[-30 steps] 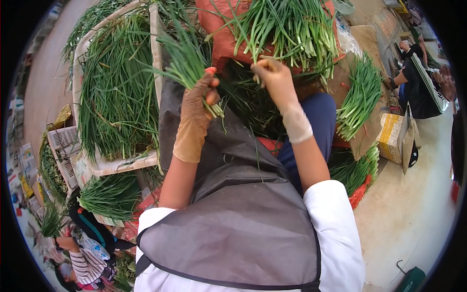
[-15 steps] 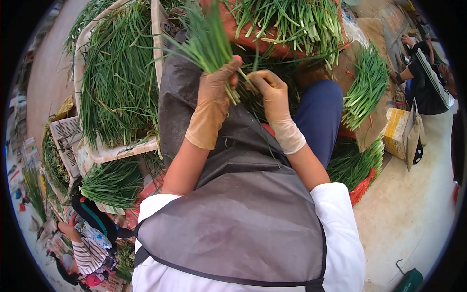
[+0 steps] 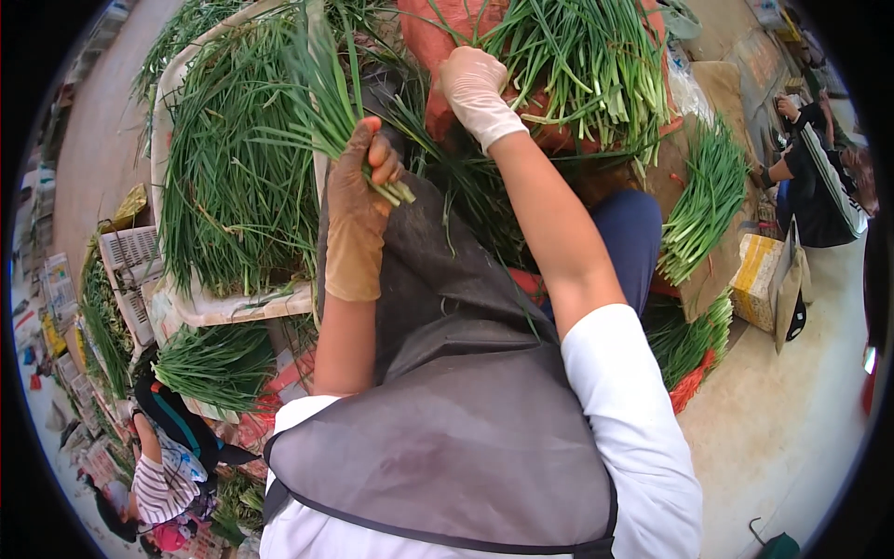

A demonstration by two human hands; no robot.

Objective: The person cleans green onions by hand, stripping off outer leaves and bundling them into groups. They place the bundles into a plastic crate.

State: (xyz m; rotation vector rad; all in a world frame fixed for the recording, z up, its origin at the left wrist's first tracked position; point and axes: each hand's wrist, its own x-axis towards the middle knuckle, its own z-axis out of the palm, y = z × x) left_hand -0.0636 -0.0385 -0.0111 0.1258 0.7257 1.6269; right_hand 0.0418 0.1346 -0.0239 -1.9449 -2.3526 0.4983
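In my gloved left hand (image 3: 365, 168) is an upright bunch of garlic chives (image 3: 326, 112), its pale cut ends poking out below my fingers. My left fingers are wrapped round the stalks. Stretched out ahead, my gloved right hand (image 3: 473, 84) is at the red sack (image 3: 424, 56), just left of a large heap of chives (image 3: 573, 74). Its fingers are curled closed, and thin green leaves show at their tips; the hand itself covers most of what it grips. Loose dark green leaves lie below on my apron (image 3: 466, 429).
A pale crate (image 3: 228, 307) full of chives stands on the left. A chive bundle (image 3: 703, 200) rests on brown cardboard at the right; another with red netting (image 3: 694, 354) sits lower. Beyond are a taped box (image 3: 756, 279) and people at both sides.
My right hand has left the stalks beside the bunch and reached forward to the red sack. My left hand has shifted left with the chives still in it.
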